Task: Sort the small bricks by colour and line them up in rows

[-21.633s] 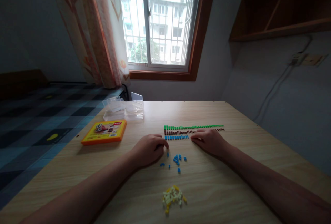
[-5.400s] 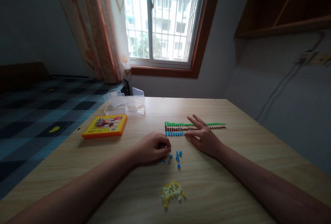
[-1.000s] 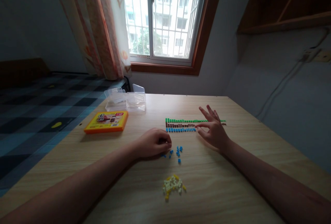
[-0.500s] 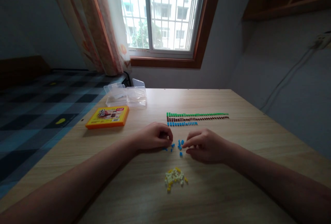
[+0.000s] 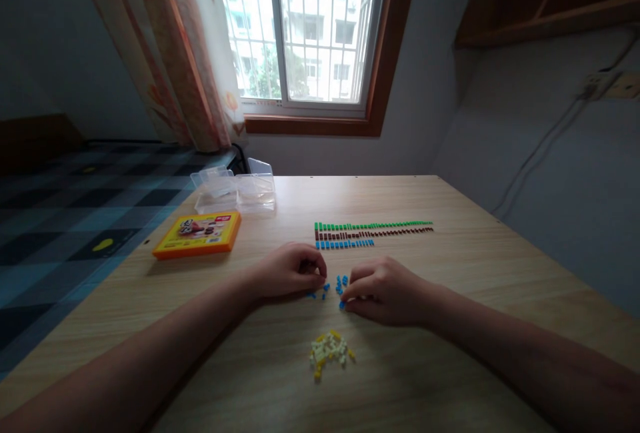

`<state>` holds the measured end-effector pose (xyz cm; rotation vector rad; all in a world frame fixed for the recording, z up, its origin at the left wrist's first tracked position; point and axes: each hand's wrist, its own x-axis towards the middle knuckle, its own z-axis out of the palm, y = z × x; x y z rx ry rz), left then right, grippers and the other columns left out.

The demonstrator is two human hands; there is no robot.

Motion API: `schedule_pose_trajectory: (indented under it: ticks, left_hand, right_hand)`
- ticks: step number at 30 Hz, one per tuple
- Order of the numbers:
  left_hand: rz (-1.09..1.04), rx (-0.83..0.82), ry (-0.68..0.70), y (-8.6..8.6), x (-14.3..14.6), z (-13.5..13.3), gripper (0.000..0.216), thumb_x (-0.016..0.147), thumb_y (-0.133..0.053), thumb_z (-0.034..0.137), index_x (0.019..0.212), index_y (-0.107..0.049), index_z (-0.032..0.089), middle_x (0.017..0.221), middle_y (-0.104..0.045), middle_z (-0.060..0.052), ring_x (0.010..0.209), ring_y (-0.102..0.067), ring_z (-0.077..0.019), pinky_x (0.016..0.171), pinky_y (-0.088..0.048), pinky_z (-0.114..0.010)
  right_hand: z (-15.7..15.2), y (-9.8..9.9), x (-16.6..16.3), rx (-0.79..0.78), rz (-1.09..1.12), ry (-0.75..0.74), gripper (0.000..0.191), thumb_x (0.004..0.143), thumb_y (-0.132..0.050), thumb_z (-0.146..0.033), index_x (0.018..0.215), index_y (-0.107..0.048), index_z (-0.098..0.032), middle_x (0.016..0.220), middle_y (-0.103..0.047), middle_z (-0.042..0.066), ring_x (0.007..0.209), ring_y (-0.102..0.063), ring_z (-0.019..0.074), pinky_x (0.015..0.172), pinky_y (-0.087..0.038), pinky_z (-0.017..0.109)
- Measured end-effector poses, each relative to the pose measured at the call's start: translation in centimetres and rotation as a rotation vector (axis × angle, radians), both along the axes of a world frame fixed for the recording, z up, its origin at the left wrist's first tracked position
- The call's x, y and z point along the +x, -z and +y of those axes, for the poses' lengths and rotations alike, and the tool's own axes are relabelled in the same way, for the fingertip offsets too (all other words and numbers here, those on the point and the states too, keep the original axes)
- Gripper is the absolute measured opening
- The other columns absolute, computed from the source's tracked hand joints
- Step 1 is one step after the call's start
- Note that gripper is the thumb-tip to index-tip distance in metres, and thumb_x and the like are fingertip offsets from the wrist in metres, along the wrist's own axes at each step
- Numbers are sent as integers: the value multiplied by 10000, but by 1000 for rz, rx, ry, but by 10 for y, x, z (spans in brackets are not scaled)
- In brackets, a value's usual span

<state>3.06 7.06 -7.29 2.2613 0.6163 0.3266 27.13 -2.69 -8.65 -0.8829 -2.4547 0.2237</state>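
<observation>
My right hand has thumb and forefinger closed on a small blue building brick at the near edge of a loose blue group. More loose blue bricks lie just beyond those fingertips. My left hand rests on its side to the left of them, fingers curled and tips pinched together. Whatever it holds, if anything, is hidden. A few tiny blue pieces lie by its fingertips. Beyond both hands, bricks stand in a green row, a brown row and a shorter blue row.
Nearer me lies a pile of cream and yellow bricks on the wooden table. An orange-yellow box lies at the left, with open clear plastic cases behind it. A bed adjoins the table's left side.
My right hand has lowered toward me and closed its fingertips on the near blue brick. My left hand stays by the small blue pieces. The whole view has shifted slightly.
</observation>
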Motion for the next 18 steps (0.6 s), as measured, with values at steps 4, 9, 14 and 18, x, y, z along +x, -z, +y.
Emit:
schedule_pose_trajectory:
  ticks: [4, 9, 14, 18]
  left_hand:
    - [-7, 2, 4, -1, 0, 0, 125, 763, -640, 219, 815, -720, 139, 773, -652, -24, 645, -510, -111, 572, -384, -220]
    - [1, 18, 7, -1, -1, 1, 119, 765, -639, 217, 810, -718, 140, 773, -659, -26, 642, -516, -111, 567, -381, -217]
    - [3, 21, 2, -1, 0, 0, 127, 772, -631, 227, 809, -720, 143, 770, -658, -25, 653, -526, -116, 580, -391, -221]
    - [-11, -23, -9, -2, 1, -1, 140, 770, -639, 248, 807, -714, 136, 771, -656, -26, 655, -529, -118, 588, -401, -223]
  right_hand:
    - [1, 0, -1, 11, -11, -8, 170, 924, -608, -309, 957, -764, -250, 768, -696, 12, 637, -627, 135, 602, -466, 271]
    - [0, 3, -3, 19, -32, -41, 174, 944, -588, -295, 943, -756, -250, 776, -688, 6, 639, -614, 122, 607, -461, 257]
    - [0, -2, 4, 21, -64, -26, 196, 946, -552, -249, 929, -745, -225, 802, -693, 22, 661, -605, 125, 629, -450, 261]
    - [8, -9, 25, 58, -95, 73, 197, 936, -554, -229, 889, -744, -207, 781, -689, 23, 655, -592, 127, 613, -412, 266]
